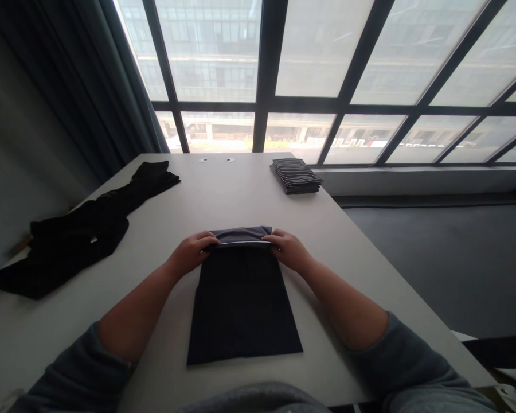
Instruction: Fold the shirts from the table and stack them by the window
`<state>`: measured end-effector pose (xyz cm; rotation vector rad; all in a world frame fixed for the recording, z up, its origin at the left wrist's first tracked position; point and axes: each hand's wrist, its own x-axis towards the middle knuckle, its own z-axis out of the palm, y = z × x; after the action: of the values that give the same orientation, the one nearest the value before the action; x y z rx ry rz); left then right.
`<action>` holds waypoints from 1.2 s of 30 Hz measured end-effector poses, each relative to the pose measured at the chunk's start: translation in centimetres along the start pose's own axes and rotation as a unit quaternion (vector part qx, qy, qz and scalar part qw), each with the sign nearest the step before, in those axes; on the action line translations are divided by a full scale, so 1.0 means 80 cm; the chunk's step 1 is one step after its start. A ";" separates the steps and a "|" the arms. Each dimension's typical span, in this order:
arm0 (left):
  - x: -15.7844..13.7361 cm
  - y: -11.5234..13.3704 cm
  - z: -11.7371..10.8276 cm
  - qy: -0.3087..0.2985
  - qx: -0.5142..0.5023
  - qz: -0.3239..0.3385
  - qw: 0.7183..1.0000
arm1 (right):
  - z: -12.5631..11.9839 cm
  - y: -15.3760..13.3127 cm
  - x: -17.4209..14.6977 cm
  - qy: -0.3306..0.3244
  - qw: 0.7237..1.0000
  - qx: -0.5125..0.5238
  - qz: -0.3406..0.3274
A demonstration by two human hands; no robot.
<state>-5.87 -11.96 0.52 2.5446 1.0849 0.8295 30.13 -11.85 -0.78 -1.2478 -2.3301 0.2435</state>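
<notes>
Sleeves of dark grey-blue cloth [413, 361] end near the elbows, leaving both forearms bare over a smooth white desk [223, 198]. Between the forearms, a near-black, flat folded cloth [245, 310] lies on the desk, its wider straight edge towards the person and its sides narrowing with distance. At its far end, the left hand [191, 251] and the right hand [290, 250] each pinch one end of a greyer folded band [241, 234], thumbs and fingers closed on it; a thin white strip [246, 244] runs along the band's near edge, from one hand to the other.

Well to the left, a crumpled black garment [79, 232] with a small white tag [93, 239] stretches along the desk's side. Farther off, near the right edge, sits a neatly folded black-and-white striped fabric bundle [297, 175]. Two small pale discs [230, 160] are set near the desk's far edge. Behind rise a dark blue-grey curtain [124, 74] at left and black-framed windows [309, 49].
</notes>
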 end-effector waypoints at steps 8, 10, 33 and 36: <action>-0.009 0.013 -0.006 -0.127 -0.077 0.001 0.989 | -0.011 -0.013 -0.017 -0.108 0.993 -0.050 -0.006; -0.005 0.007 -0.007 -0.067 -0.081 -0.031 0.994 | -0.017 -0.014 -0.016 -0.074 0.995 -0.060 0.007; 0.036 -0.037 0.096 -0.099 0.118 -0.168 0.974 | 0.071 -0.048 0.043 -0.125 0.957 -0.082 0.247; 0.028 -0.051 0.091 -0.079 0.119 -0.192 0.971 | 0.070 -0.046 0.042 -0.125 0.958 -0.081 0.244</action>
<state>-2.65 -7.61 -6.21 2.4035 1.6334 0.4111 23.10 -10.77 -3.14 -1.9704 -2.2396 0.3997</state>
